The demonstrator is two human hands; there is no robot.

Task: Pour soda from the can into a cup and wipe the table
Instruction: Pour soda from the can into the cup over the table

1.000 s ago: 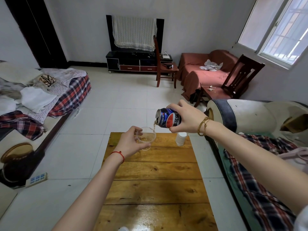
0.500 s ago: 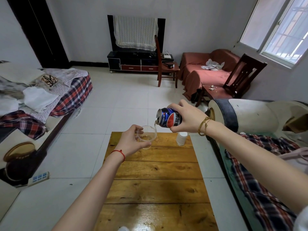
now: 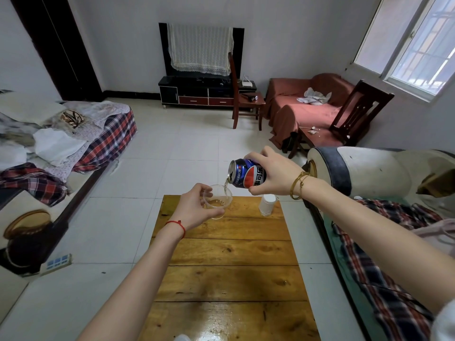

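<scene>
We are mid-pour: our right hand (image 3: pixel 275 174) grips the tilted can (image 3: pixel 247 176), soda streaming into the cup (image 3: pixel 218 201) our left hand (image 3: pixel 194 207) holds above the table (image 3: pixel 231 267). Next, we judge, right the can before overfilling.

Left hand (image 3: pixel 194 209): bare, no rings visible.
Left wrist: thin red string bracelet (image 3: pixel 177 224), knotted.
Right hand (image 3: pixel 275 174): bare, no rings visible.
Right wrist: two slim gold bangles (image 3: pixel 298 184).
Forearms: uncovered.
Right sleeve (image 3: pixel 443 321): white fabric edge at lower-right corner.
</scene>
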